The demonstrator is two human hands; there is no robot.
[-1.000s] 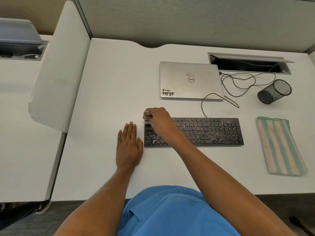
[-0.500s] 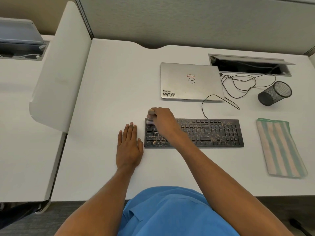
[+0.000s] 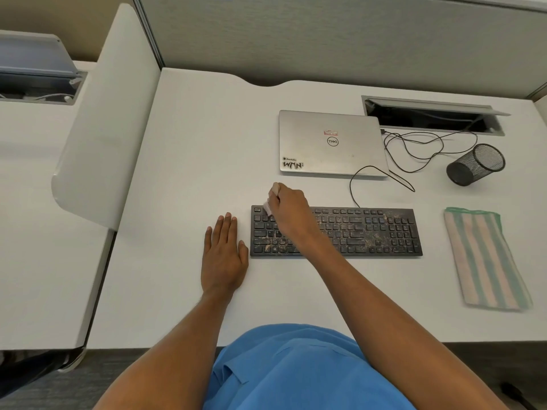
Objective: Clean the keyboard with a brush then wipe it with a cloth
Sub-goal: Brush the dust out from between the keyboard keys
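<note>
Head view, looking down on a white desk [image 3: 189, 161]. Black keyboard [image 3: 373, 232] lies flat near the middle of the desk, with tan crumbs on the keys, heaviest at lower left and around the number pad.

My right hand [image 3: 291, 214] is over the keyboard's upper left corner, fingers curled round a small pale brush [image 3: 271, 199]. The brush end is down at the top key rows; I cannot tell whether the bristles touch. Hand and forearm cover the left-centre keys.

My left hand [image 3: 223, 257] lies flat on the desk just beside the keyboard's left edge, fingers straight and together, holding nothing.

Striped green and pale cloth [image 3: 485, 261] lies folded on the desk right of the keyboard, apart from it, untouched.

Around:
- Closed silver laptop [image 3: 331, 143] behind the keyboard, stickers on the lid.
- Keyboard cable [image 3: 353, 187] loops up from the back edge toward the laptop's right side.
- More thin black wires [image 3: 426, 149] run to an open cable hatch [image 3: 432, 116] at the back right.
- Black mesh cup [image 3: 475, 164] lies tipped on its side near the wires.
- Pale divider panel [image 3: 109, 113] stands at the desk's left edge.
- Blue shirt [image 3: 296, 371] fills the bottom of the view.
</note>
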